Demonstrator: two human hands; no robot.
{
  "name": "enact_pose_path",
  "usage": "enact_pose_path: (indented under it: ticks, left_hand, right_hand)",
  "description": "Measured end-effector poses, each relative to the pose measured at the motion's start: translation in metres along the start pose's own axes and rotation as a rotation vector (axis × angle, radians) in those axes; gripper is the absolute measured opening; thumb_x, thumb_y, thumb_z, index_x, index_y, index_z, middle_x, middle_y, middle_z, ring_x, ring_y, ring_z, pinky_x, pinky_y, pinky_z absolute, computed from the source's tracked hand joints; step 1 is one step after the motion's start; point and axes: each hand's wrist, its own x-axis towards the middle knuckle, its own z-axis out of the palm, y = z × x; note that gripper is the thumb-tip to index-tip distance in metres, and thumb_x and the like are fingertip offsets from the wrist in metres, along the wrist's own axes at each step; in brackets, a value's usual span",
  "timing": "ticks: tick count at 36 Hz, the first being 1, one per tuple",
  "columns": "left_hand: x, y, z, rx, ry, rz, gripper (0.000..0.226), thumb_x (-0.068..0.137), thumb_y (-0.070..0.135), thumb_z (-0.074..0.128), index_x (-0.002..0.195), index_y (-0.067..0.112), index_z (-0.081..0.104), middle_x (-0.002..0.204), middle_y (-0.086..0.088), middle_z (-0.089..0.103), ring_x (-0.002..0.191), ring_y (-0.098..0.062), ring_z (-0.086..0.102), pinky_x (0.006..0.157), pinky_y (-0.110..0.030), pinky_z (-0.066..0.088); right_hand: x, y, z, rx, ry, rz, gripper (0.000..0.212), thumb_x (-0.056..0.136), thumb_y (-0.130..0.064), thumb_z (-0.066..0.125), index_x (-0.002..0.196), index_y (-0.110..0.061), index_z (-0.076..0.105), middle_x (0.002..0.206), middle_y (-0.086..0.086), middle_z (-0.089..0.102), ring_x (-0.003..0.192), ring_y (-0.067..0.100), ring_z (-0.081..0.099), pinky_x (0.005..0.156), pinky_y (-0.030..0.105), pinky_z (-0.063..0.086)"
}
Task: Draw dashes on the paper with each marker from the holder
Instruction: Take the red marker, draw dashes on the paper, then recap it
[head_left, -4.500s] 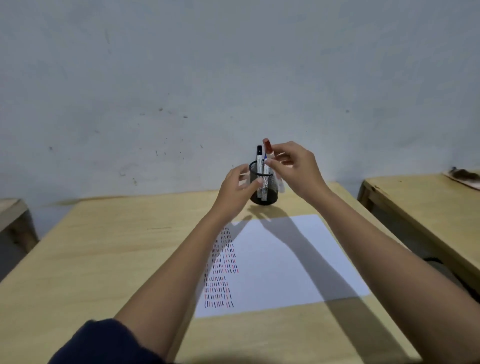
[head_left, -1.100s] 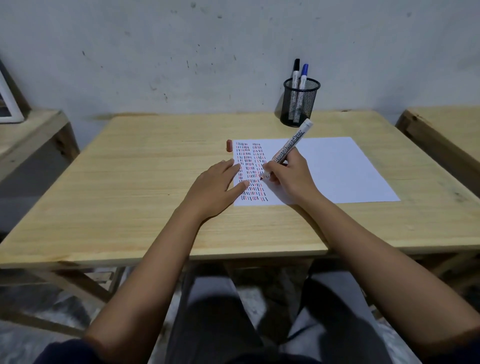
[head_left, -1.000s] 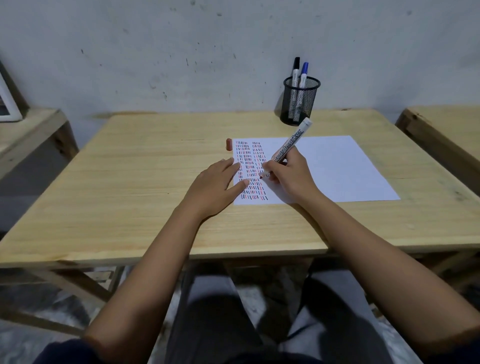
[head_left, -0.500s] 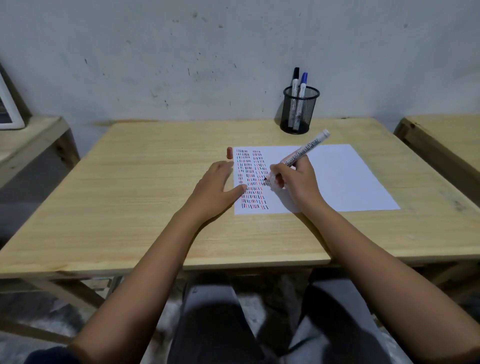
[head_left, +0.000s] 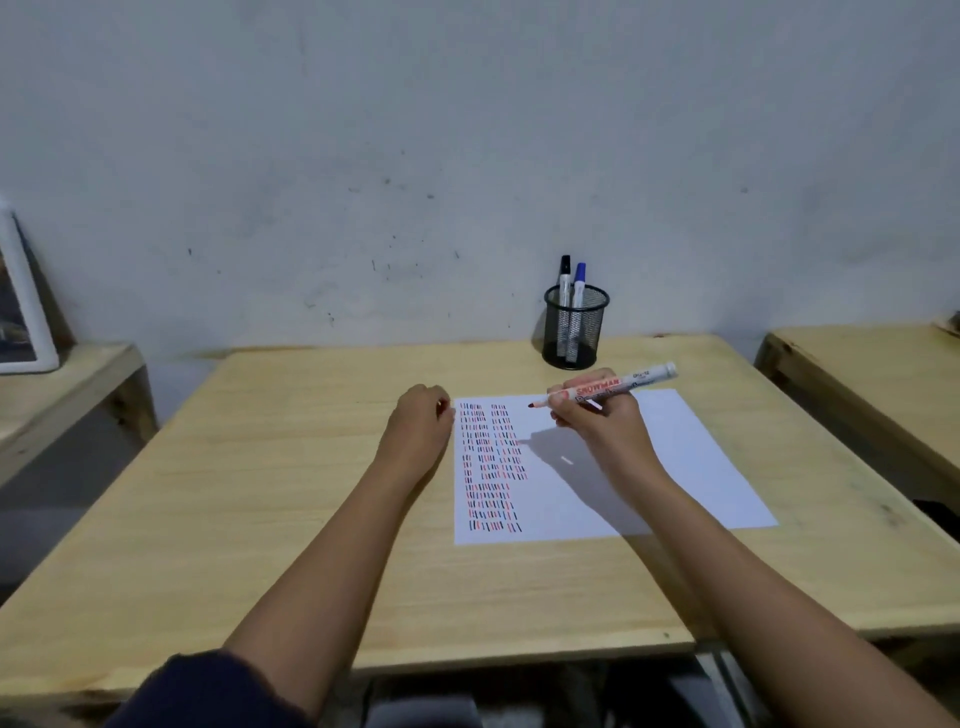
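Note:
A white paper (head_left: 691, 467) lies on the wooden table (head_left: 291, 467), with columns of red, blue and black dashes (head_left: 491, 467) down its left side. My right hand (head_left: 602, 421) holds an uncapped red marker (head_left: 615, 386) level above the paper's top edge, its tip pointing left and off the sheet. My left hand (head_left: 418, 423) is curled at the paper's top left corner, where the red cap lay; the cap is hidden under its fingers. A black mesh holder (head_left: 575, 332) at the table's far edge holds a black marker (head_left: 564, 267) and a blue marker (head_left: 580, 275).
A second wooden table (head_left: 862, 374) stands close on the right, across a narrow gap. On the left is a lower wooden bench (head_left: 67, 379) with a white-framed picture (head_left: 23, 312) leaning on the grey wall.
My right hand has lifted the red marker off the dashes and swung it level. My left hand has moved from flat on the paper's edge up to the cap and curled over it.

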Motion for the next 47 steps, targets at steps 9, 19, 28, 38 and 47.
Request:
enact_pose_path:
  ticks: [9, 19, 28, 38, 47]
  left_hand:
    - [-0.014, 0.046, -0.017, -1.091, -0.052, -0.136, 0.016, 0.08, 0.001, 0.066, 0.096, -0.004, 0.065, 0.082, -0.006, 0.073, 0.076, -0.009, 0.068, 0.064, -0.012, 0.052]
    - [-0.027, 0.06, -0.012, -1.365, -0.149, -0.121, 0.015, 0.078, 0.0, 0.068, 0.09, 0.007, 0.071, 0.083, -0.004, 0.075, 0.08, -0.011, 0.07, 0.077, -0.015, 0.054]
    - [-0.03, 0.063, -0.012, -1.317, -0.22, -0.097, 0.017, 0.071, 0.005, 0.072, 0.087, 0.01, 0.072, 0.083, -0.006, 0.076, 0.083, -0.014, 0.07, 0.079, -0.017, 0.055]
    - [-0.03, 0.07, -0.018, -1.159, -0.252, 0.025, 0.014, 0.079, 0.0, 0.066, 0.09, 0.007, 0.071, 0.08, -0.002, 0.075, 0.078, -0.012, 0.07, 0.08, -0.018, 0.055]
    - [-0.031, 0.066, -0.021, -1.03, -0.231, 0.084, 0.013, 0.08, 0.004, 0.067, 0.09, 0.011, 0.072, 0.085, -0.003, 0.075, 0.084, -0.014, 0.07, 0.084, -0.022, 0.055]
  right_hand:
    - [0.003, -0.01, -0.008, 0.19, -0.022, -0.021, 0.016, 0.083, 0.003, 0.059, 0.079, -0.012, 0.058, 0.084, 0.013, 0.065, 0.072, 0.016, 0.066, 0.07, 0.019, 0.054]
    - [0.002, -0.016, -0.004, 0.31, -0.038, -0.067, 0.015, 0.082, 0.006, 0.059, 0.082, -0.009, 0.057, 0.074, 0.004, 0.07, 0.066, 0.013, 0.067, 0.067, 0.018, 0.053]
    - [-0.001, -0.016, -0.006, 0.299, -0.06, -0.072, 0.014, 0.083, 0.007, 0.057, 0.083, -0.007, 0.056, 0.07, 0.0, 0.071, 0.066, 0.012, 0.067, 0.066, 0.018, 0.053]
    - [-0.001, -0.013, -0.002, 0.259, -0.099, -0.13, 0.013, 0.08, 0.006, 0.06, 0.082, -0.006, 0.057, 0.072, -0.001, 0.071, 0.067, 0.011, 0.064, 0.067, 0.019, 0.052]
    - [-0.002, -0.014, -0.005, 0.218, -0.146, -0.089, 0.011, 0.075, -0.003, 0.067, 0.083, -0.008, 0.061, 0.076, 0.004, 0.07, 0.071, 0.015, 0.065, 0.07, 0.022, 0.054]
